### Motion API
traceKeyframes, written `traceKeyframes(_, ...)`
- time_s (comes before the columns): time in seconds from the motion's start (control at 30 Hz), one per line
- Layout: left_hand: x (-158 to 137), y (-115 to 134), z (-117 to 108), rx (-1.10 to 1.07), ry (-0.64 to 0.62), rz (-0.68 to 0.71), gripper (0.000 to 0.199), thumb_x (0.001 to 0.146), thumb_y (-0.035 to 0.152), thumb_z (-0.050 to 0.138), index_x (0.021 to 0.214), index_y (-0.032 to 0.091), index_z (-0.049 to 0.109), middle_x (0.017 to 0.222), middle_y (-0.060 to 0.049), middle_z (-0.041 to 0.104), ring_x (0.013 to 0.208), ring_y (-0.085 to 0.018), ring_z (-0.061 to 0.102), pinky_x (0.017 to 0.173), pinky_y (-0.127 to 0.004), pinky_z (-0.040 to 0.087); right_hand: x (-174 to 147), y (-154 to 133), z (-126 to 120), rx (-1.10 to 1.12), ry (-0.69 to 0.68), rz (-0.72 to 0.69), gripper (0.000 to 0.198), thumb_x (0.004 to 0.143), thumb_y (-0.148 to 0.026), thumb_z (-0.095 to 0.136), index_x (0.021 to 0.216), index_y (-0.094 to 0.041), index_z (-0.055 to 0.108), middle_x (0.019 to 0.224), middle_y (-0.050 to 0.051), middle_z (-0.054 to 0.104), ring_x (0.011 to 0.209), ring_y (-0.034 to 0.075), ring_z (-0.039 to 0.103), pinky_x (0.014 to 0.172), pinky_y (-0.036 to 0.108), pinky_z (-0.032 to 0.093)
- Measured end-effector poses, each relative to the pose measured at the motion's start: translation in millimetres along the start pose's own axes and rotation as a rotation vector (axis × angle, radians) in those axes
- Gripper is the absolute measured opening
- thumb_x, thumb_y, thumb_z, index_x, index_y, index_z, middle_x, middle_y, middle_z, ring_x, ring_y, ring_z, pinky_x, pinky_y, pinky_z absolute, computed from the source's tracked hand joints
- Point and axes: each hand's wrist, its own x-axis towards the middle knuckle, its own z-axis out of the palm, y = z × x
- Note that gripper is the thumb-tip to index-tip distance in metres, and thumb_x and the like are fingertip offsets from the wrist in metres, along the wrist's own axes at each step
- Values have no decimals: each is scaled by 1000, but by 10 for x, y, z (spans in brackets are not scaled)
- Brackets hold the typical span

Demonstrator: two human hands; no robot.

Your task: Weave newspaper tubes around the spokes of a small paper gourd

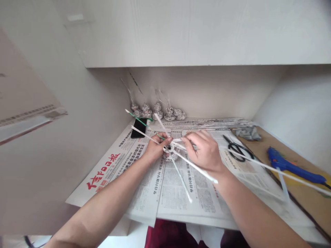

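White printed newspaper sheets (pixel 170 203) covered the work surface. A red masthead at left read 信阳日报; in the black headline beside it, 农业农村现代化 and 美好生活 could be read, while the body print was too small to make out.

At the middle of the sheets, between the two hands, stood a small round woven-paper piece (pixel 169 157), coiled and ridged in texture. Slender rolled-paper strips radiated from its top, most plain white and one banded in green. The left hand (pixel 156 147) was pinched on the rim of the piece, thumb against fingers; the right hand (pixel 204 150) had its thumb and forefinger closed on a flat white paper strip (pixel 178 140) just beside it. The curled right fingers hid part of the strips, and a long white rod (pixel 279 168) crossing toward the right was cut off by the edge.

Along the far wall stood knobbly, gourd-shaped woven-paper figures (pixel 157 112), several with thin upright stalks, blurred at their tips. A glossy black rectangular phone (pixel 138 128) lay near them, partly beneath the green-banded strip. At far right lay a bundle of thin printed-paper rods (pixel 207 124), a crumpled grey cloth-like wad (pixel 248 133), black-handled scissors (pixel 234 146) and a blue plastic gun-shaped tool (pixel 292 166).
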Motion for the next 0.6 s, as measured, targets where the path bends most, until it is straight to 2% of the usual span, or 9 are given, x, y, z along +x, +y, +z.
traceKeyframes(0.07,32,-32,-13,-53,44,2,39,68,42,75,83,16,51,57,4,58,39,-9,51,36,-20,42,-22,-31,20,0,-81,48,34,96,-36,43,71,-21,61,66,3,62,63,16,54,64,29,36)
traceKeyframes(0.13,65,-60,-29,-120,83,17,40,67,41,76,83,17,50,59,4,57,42,-9,52,38,-20,45,-48,-46,68,-17,-208,122,32,95,-35,43,72,-22,63,59,0,61,53,14,51,56,29,32)
traceKeyframes(0.23,102,-81,-53,-195,147,20,42,65,39,78,83,17,48,63,4,57,48,-9,53,39,-21,47,-81,-42,142,-26,-323,174,25,92,-27,45,83,-24,68,65,1,67,55,16,56,55,29,31)
traceKeyframes(0.33,111,-63,-56,-254,183,-12,43,62,38,80,81,16,48,66,4,55,51,-8,53,39,-19,46,-93,-5,203,65,-313,246,24,90,-31,49,101,-23,69,75,4,70,62,19,60,58,30,35)
traceKeyframes(0.4,102,-39,-45,-281,190,-34,44,61,37,81,81,16,48,66,4,55,52,-8,53,39,-17,45,-87,32,263,238,-301,364,31,88,-41,53,108,-21,66,71,3,68,59,19,59,56,30,37)
traceKeyframes(0.47,85,-18,-27,-280,176,-47,43,62,37,81,82,16,50,66,4,55,53,-8,53,39,-17,45,-71,66,346,523,-265,545,38,82,-49,60,106,-20,65,67,0,63,53,16,56,50,28,38)
traceKeyframes(0.53,64,-9,-6,-259,152,-48,42,62,38,81,83,16,51,66,4,57,53,-8,54,40,-18,46,-50,85,432,856,-145,741,46,73,-50,70,106,-19,62,66,-2,60,45,12,49,43,26,36)
traceKeyframes(0.6,41,-11,21,-230,121,-37,42,63,40,80,83,16,52,64,4,58,52,-9,56,41,-20,49,-33,82,493,1118,-56,805,50,66,-46,77,106,-20,61,71,-2,63,45,10,49,41,25,37)
